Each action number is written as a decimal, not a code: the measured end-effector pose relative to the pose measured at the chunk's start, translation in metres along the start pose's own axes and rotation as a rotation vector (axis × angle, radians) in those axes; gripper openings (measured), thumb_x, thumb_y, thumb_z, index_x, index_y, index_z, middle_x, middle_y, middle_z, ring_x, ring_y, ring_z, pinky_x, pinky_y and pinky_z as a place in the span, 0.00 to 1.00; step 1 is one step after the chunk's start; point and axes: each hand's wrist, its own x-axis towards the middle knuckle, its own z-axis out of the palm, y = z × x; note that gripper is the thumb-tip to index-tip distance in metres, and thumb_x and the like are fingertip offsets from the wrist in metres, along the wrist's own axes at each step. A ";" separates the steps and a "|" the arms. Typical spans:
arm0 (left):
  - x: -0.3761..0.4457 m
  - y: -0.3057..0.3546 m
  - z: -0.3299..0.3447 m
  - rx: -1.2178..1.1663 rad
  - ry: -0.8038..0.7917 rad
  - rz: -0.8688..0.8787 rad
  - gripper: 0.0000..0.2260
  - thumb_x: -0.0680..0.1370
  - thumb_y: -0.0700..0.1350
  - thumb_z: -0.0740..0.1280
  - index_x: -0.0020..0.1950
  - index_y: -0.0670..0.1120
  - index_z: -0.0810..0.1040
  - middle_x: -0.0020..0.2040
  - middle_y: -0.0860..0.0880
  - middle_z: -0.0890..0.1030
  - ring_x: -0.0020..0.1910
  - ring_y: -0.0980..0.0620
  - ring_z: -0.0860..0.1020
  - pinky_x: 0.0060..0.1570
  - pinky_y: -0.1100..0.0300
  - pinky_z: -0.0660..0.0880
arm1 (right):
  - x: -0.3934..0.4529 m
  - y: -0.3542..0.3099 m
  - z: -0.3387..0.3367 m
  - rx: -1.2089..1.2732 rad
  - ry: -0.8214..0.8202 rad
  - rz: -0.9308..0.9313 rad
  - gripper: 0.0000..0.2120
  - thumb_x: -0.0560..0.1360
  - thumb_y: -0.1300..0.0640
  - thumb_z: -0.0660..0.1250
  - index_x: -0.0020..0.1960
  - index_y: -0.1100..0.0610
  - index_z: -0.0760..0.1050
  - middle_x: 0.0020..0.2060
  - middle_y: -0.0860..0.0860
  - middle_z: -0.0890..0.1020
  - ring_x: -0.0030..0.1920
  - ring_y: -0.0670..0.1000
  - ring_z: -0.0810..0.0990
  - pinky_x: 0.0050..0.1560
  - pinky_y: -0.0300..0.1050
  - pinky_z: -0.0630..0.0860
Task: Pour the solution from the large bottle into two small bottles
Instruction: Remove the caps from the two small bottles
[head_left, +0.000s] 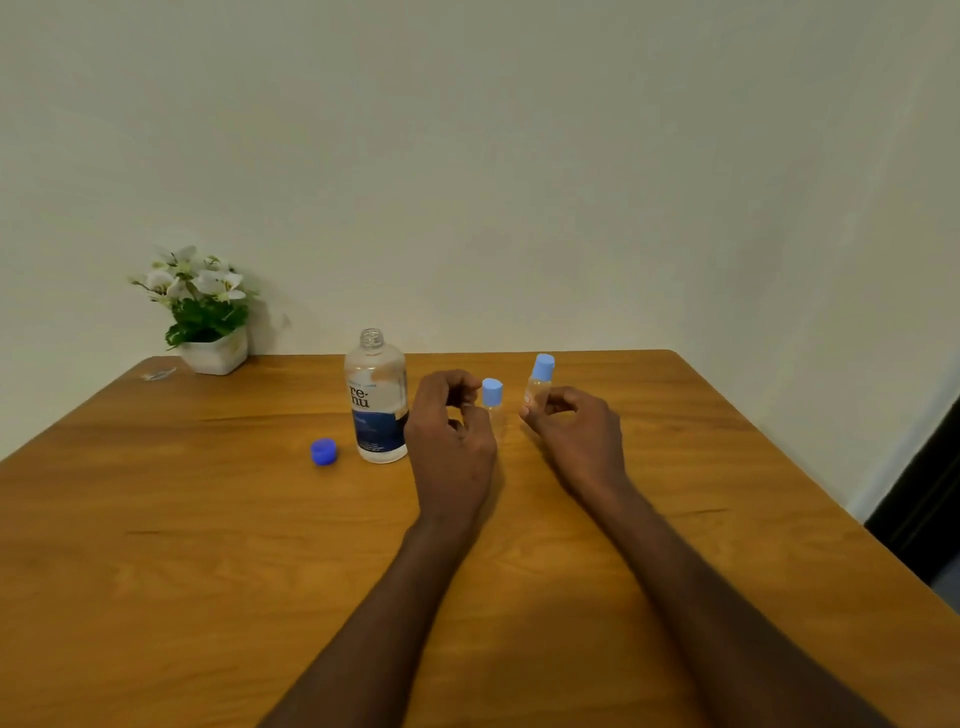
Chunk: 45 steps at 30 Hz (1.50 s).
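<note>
Both my forearms reach out over the worktop (208, 545), and at their far ends my hands sit side by side, each at a small bottle. My left hand (452, 441) has its fingers curled around the nearer small bottle (493, 410), which stands upright with its pale blue cap (492, 392) on; the body is mostly hidden behind my fingers, so I cannot tell how firmly I hold it. My right hand (576, 436) pinches the second small bottle (539, 387) low on its body, and that one leans a little to the right, its cap (543, 366) also on.

Just left of my left hand stands the large bottle (376, 397), upright and open at the neck, its dark blue cap (324, 451) lying on the worktop near its left side. A potted plant (200, 312) sits at the far left corner.

Pouring, I judge, turns on this: both small bottles are capped and must be opened first, and the large bottle's vertical axis lies nearest my left hand.
</note>
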 end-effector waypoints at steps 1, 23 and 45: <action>0.002 -0.003 0.002 0.003 0.002 -0.010 0.11 0.77 0.30 0.66 0.56 0.42 0.79 0.49 0.48 0.81 0.49 0.53 0.80 0.46 0.62 0.78 | 0.000 0.000 0.001 -0.012 0.002 -0.010 0.16 0.75 0.42 0.76 0.57 0.49 0.85 0.45 0.38 0.82 0.46 0.38 0.80 0.44 0.39 0.76; 0.011 -0.024 0.014 0.061 -0.259 -0.263 0.16 0.80 0.42 0.72 0.68 0.46 0.78 0.57 0.54 0.82 0.53 0.59 0.78 0.47 0.78 0.72 | -0.006 0.001 -0.004 -0.182 -0.203 -0.007 0.28 0.71 0.50 0.81 0.69 0.53 0.79 0.55 0.46 0.84 0.50 0.44 0.79 0.43 0.36 0.71; 0.006 -0.010 -0.057 -1.016 -0.272 -0.919 0.17 0.81 0.33 0.66 0.69 0.44 0.78 0.60 0.43 0.85 0.55 0.46 0.84 0.48 0.56 0.84 | -0.062 -0.037 -0.004 0.439 -0.401 0.049 0.17 0.81 0.38 0.67 0.51 0.51 0.84 0.38 0.57 0.86 0.26 0.51 0.76 0.25 0.40 0.71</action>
